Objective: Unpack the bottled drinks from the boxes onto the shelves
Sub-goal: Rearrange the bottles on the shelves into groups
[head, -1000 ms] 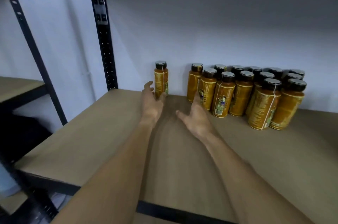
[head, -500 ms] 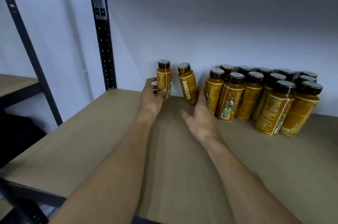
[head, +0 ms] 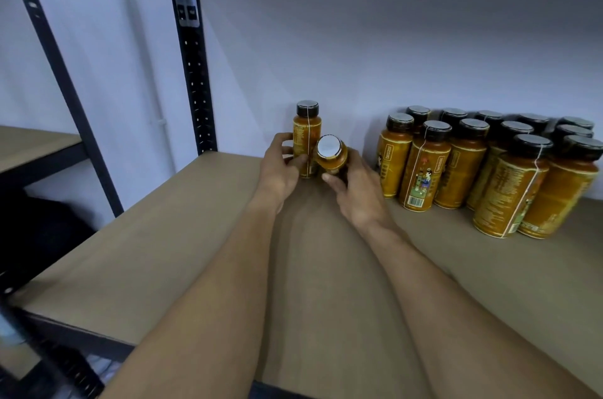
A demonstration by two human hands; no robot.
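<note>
The left hand (head: pixel 282 167) had its grip closed on the upright bottle (head: pixel 306 134), which stood at the back of the shelf (head: pixel 163 252). The right hand (head: pixel 357 190) gripped a second bottle (head: pixel 329 155) just beside the first, tilted with its cap toward the camera. Its base was hidden and possibly off the shelf. The bottle cluster (head: pixel 489 170) stood to the right.

Your left arm (head: pixel 208 307) and right arm (head: pixel 450 304) are bare, both stretched forward, side by side. Your left hand (head: pixel 281 170) is out front, fingers curled round standing bottle (head: pixel 305 128), thumb across near side. Your right hand (head: pixel 360 193) is close beside left hand, bit nearer you, thumb and fingers wrapped round tipped bottle (head: pixel 329 154). Palms face each other.
</note>
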